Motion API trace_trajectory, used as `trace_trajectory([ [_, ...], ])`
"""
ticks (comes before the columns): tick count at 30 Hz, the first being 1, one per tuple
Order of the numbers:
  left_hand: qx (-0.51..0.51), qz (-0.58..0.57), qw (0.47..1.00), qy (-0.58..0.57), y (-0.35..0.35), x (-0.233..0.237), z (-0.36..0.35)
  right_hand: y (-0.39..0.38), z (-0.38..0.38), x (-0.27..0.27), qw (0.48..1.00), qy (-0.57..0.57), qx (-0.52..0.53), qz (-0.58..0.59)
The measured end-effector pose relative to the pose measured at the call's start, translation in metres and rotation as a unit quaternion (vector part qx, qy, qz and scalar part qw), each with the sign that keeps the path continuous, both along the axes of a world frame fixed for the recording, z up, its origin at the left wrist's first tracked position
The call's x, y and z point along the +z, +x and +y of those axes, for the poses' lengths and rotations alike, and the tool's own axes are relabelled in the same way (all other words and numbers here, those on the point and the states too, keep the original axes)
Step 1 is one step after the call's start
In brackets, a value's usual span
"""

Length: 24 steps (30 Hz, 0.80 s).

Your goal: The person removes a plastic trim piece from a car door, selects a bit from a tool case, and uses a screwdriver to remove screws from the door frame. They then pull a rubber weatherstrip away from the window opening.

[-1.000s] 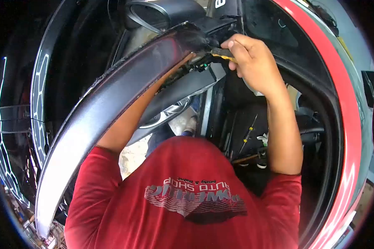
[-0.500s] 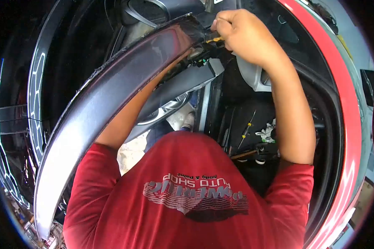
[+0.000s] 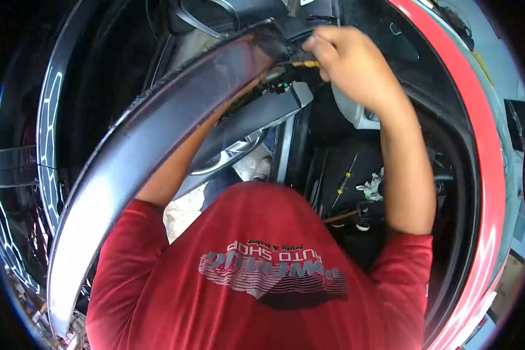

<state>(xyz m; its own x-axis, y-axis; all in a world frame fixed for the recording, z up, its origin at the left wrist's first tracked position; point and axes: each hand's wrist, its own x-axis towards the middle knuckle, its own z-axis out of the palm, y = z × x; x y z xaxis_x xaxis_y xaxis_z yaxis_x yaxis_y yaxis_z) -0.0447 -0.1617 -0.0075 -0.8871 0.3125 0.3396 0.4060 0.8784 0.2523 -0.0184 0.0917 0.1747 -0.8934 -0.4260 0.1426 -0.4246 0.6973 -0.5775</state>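
My right hand (image 3: pixel 353 67) is raised near the far end of a long, curved, dark glossy car pillar (image 3: pixel 140 140). Its fingers are bent together in a pinch, slightly blurred. A thin yellow piece (image 3: pixel 305 63) sticks out from beside these fingers toward the pillar; its kind and the thing inside the grip cannot be made out. My left forearm (image 3: pixel 178 163) reaches up behind the pillar, which hides my left hand. Below the pillar's end is a grey interior panel (image 3: pixel 256 116), probably of an open door.
A yellow-and-black screwdriver (image 3: pixel 344 181), a crumpled white wad (image 3: pixel 371 186) and a wooden-handled tool (image 3: pixel 344 216) lie on the dark floor inside the car. A red body edge (image 3: pixel 487 175) with a black seal curves along the right.
My right hand has moved slightly down and to the right, away from the pillar's end, and the yellow piece has shifted with it. My left arm looks nearly unchanged.
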Motion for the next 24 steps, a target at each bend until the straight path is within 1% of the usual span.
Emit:
trace_trajectory([
  [1, -0.006, -0.014, 1.000, 0.023, -0.003, -0.005, -0.001, 0.012, 0.003, -0.005, 0.999, -0.033, -0.034, -0.026],
  [3, -0.019, -0.055, 0.996, 0.074, 0.002, 0.008, 0.005, 0.032, 0.007, -0.018, 0.992, -0.103, -0.074, -0.028],
  [4, -0.027, -0.071, 0.993, 0.096, 0.004, 0.012, 0.007, 0.037, 0.007, -0.021, 0.992, -0.104, -0.071, -0.030],
  [6, -0.037, -0.097, 0.986, 0.129, 0.005, 0.014, 0.008, 0.043, 0.009, -0.024, 0.971, -0.127, -0.147, -0.140],
  [7, -0.042, -0.103, 0.983, 0.143, 0.004, 0.013, 0.008, 0.045, 0.009, -0.026, 0.971, -0.128, -0.148, -0.140],
  [9, -0.046, -0.120, 0.977, 0.171, 0.003, 0.015, 0.011, 0.050, 0.006, -0.029, 0.977, -0.131, -0.143, -0.088],
  [10, -0.047, -0.121, 0.977, 0.171, 0.003, 0.016, 0.012, 0.053, 0.005, -0.032, 0.977, -0.130, -0.144, -0.089],
  [12, -0.014, -0.143, 0.982, 0.122, 0.004, 0.014, 0.012, 0.059, 0.002, -0.037, 0.981, -0.125, -0.142, -0.044],
  [13, -0.012, -0.143, 0.982, 0.123, 0.005, 0.016, 0.013, 0.061, 0.002, -0.040, 0.981, -0.124, -0.140, -0.045],
  [15, -0.045, -0.069, 0.982, 0.171, 0.006, 0.020, 0.014, 0.067, 0.000, -0.042, 0.983, -0.125, -0.134, -0.016],
  [19, -0.019, -0.049, 0.989, 0.140, 0.008, 0.024, 0.012, 0.074, -0.005, -0.039, 0.978, -0.126, -0.157, -0.051],
  [22, -0.001, -0.047, 0.992, 0.119, 0.007, 0.026, 0.008, 0.070, -0.003, -0.040, 0.978, -0.137, -0.151, -0.037],
  [24, 0.006, -0.047, 0.992, 0.114, 0.010, 0.026, 0.007, 0.065, -0.001, -0.036, 0.976, -0.144, -0.158, -0.049],
])
